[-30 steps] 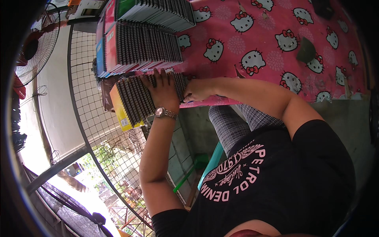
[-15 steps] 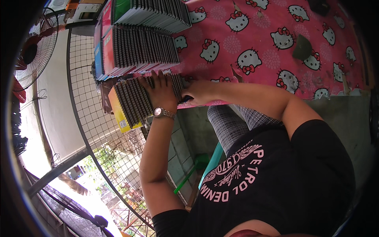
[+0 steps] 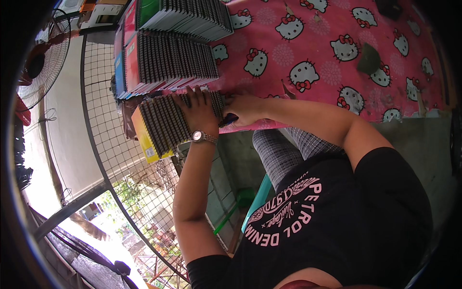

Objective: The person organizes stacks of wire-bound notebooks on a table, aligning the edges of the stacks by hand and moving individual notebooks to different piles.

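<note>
Spiral notebooks (image 3: 161,120) under and leftward of the left hand (image 3: 199,114)
That hand lies spread across them, unclenched; the right hand (image 3: 244,111) curls just beside it, its grip unclear. Likely heavy together, stiff-covered; best pressed from both ends.

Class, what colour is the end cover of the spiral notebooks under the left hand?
Yellow; the end cover shows best in the head view.

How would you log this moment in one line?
Left hand: spread across spiral-bound notebooks | Right hand: at row's right end, grip unclear | Beyond: another notebook row | Surface: pink patterned table cover
</note>
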Motion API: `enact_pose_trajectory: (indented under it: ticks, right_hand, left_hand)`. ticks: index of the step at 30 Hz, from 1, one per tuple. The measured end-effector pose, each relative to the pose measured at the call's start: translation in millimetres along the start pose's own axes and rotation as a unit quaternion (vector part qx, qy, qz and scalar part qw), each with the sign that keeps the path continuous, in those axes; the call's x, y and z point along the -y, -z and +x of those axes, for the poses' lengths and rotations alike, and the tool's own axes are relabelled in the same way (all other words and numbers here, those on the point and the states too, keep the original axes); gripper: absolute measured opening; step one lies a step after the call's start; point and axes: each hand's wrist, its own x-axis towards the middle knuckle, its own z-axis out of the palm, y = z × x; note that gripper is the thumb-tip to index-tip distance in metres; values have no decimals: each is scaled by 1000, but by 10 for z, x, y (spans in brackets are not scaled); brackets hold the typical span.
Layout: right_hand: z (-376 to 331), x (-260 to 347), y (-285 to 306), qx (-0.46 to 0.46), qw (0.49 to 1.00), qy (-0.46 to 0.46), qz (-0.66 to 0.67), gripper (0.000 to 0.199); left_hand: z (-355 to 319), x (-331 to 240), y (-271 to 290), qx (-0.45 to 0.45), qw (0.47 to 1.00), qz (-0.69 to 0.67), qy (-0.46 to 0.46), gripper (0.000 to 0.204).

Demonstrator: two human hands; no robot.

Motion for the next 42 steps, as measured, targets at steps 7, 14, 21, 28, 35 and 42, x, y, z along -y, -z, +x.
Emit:
enact_pose_trajectory:
  ticks: [7, 14, 21, 28, 35, 42]
  right_hand:
    - [377, -272, -173, 170, 976, -55, 126, 35]
    - [15, -106, -56, -6, 1000, 15, -17, 37]
    - [87, -61, -123, 19, 999, 9, -39, 39]
    - [388, -10, -45, 238, 965, -109, 34, 41]
    - [53, -12, -94, 31, 996, 3, -78, 56]
    - [11, -30, -119, 3, 997, 0, -74, 61]
  left_hand:
    - [115, -60, -11, -33, 999, 9, -1, 53]
    - [53, -76, -147, -49, 999, -1, 2, 64]
    - [69, -80, -218, -54, 998, -26, -5, 85]
    - [39, -153, -10, 12, 1000, 7, -6, 81]
    - [73, -143, -215, -22, 1000, -6, -21, 70]
    - [85, -131, -130, 11, 999, -1, -31, 63]
